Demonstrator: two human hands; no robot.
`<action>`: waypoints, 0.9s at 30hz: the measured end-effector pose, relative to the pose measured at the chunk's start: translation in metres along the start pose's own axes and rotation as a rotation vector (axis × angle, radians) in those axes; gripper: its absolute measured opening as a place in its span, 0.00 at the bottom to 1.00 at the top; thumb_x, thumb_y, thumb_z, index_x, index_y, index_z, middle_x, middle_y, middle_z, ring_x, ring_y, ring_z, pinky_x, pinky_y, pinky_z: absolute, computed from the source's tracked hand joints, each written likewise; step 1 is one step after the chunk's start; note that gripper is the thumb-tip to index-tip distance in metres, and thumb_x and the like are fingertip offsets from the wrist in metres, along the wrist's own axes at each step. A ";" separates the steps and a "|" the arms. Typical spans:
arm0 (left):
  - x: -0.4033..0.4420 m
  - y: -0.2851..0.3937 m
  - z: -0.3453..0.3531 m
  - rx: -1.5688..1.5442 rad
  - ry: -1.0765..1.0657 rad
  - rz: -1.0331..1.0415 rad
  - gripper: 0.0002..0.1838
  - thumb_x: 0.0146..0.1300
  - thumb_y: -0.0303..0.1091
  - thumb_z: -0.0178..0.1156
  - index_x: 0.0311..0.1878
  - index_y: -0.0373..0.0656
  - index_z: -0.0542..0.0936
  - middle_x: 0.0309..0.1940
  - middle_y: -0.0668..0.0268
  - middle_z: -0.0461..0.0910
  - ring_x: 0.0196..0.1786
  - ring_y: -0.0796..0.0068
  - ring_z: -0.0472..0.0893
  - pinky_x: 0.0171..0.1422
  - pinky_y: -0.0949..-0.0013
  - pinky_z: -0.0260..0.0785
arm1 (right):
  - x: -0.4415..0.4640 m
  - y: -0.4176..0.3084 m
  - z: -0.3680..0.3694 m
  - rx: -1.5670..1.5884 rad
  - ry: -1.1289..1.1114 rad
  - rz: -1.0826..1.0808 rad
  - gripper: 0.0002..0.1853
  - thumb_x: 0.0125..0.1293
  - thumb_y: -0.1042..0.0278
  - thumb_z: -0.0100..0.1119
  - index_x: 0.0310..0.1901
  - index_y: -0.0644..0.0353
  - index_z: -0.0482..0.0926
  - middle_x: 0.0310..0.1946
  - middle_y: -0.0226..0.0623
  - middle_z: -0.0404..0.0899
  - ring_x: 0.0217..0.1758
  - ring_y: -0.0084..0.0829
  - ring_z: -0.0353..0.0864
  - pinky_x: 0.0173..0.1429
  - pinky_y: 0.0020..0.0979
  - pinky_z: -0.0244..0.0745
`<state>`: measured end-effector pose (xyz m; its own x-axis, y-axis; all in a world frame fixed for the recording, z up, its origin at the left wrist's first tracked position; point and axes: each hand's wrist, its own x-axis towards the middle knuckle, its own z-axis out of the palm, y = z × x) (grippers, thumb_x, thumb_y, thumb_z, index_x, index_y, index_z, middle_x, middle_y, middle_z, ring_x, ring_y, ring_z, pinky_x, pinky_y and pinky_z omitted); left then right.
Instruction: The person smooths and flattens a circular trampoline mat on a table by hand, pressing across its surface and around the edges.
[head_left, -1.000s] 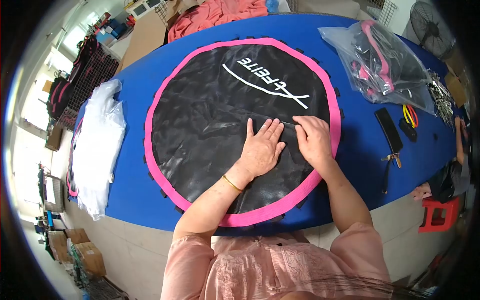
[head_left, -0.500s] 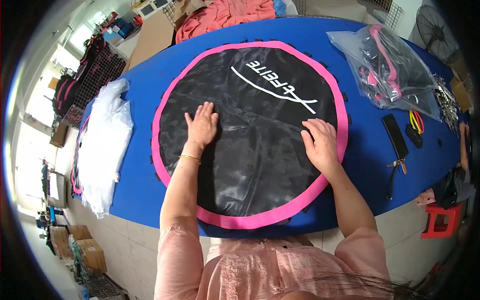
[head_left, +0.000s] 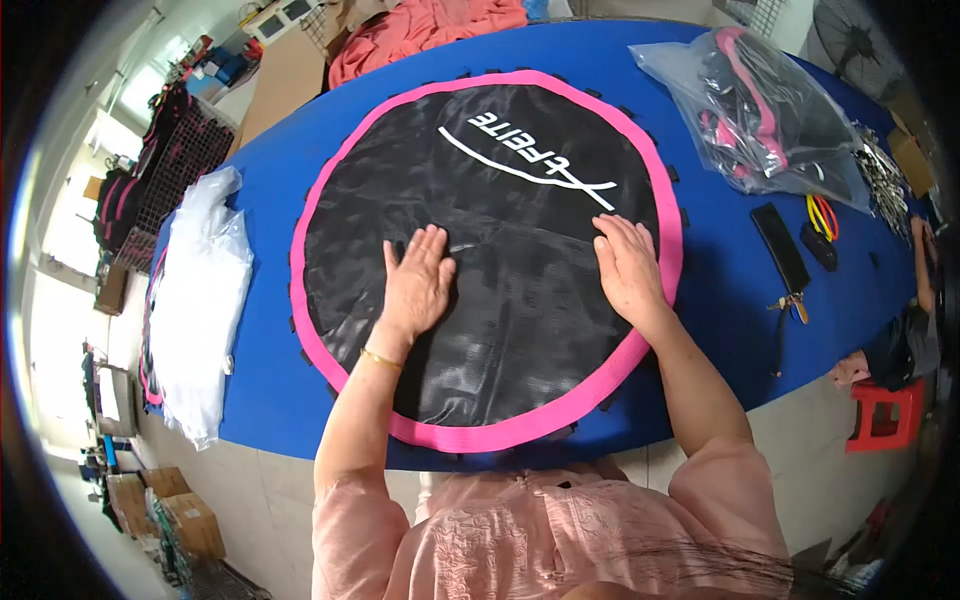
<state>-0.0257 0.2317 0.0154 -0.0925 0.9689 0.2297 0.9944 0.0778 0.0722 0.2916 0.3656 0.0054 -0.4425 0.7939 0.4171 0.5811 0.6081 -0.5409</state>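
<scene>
A round black trampoline mat [head_left: 500, 330] with a pink border and small dark tabs round its edge lies flat on the blue table [head_left: 265, 420]. White lettering runs across its far right part. My left hand [head_left: 418, 285] rests palm down on the left-middle of the mat, fingers stretched out. Near the mat's right border, my right hand [head_left: 628, 265] also lies palm down, just below the lettering, its fingers extended and fairly close together. Neither hand grips anything. Faint creases cross the black fabric between the hands.
Clear plastic bags [head_left: 205, 300] lie along the left edge. A bag with black and pink pieces [head_left: 755, 120] sits at the far right, near a pile of metal parts [head_left: 880, 170], a black phone-like slab [head_left: 780, 245] and keys [head_left: 793, 305]. A red stool [head_left: 884, 415] and another person's arm [head_left: 922, 265] are right.
My left hand has slid slightly right and toward me over the mat, its fingers now angled more to the right. My right hand stays near the right border. The whole view has shifted a little.
</scene>
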 end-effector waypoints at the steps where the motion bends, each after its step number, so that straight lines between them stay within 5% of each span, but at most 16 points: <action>1: -0.006 0.017 -0.005 -0.014 -0.008 0.041 0.29 0.81 0.46 0.46 0.77 0.39 0.68 0.78 0.56 0.67 0.81 0.57 0.65 0.84 0.32 0.42 | 0.001 0.001 0.000 0.030 -0.004 0.007 0.18 0.81 0.64 0.49 0.64 0.62 0.77 0.64 0.46 0.79 0.74 0.46 0.73 0.82 0.50 0.57; 18: 0.011 0.178 0.008 -0.231 -0.039 0.409 0.31 0.78 0.49 0.50 0.75 0.37 0.71 0.77 0.56 0.69 0.80 0.59 0.66 0.85 0.31 0.38 | 0.013 0.043 -0.008 -0.299 0.129 0.194 0.19 0.78 0.67 0.47 0.65 0.60 0.76 0.69 0.46 0.75 0.77 0.44 0.68 0.82 0.54 0.53; 27: 0.011 0.081 0.007 -0.063 -0.011 0.118 0.30 0.79 0.49 0.48 0.76 0.40 0.70 0.78 0.57 0.68 0.81 0.60 0.65 0.84 0.30 0.39 | 0.013 0.037 -0.011 -0.320 0.080 0.200 0.20 0.77 0.64 0.47 0.65 0.60 0.76 0.70 0.46 0.74 0.77 0.44 0.67 0.84 0.53 0.51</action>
<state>0.0540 0.2503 0.0171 0.0261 0.9730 0.2295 0.9930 -0.0516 0.1060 0.3148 0.3986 -0.0009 -0.2512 0.8864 0.3889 0.8398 0.3993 -0.3678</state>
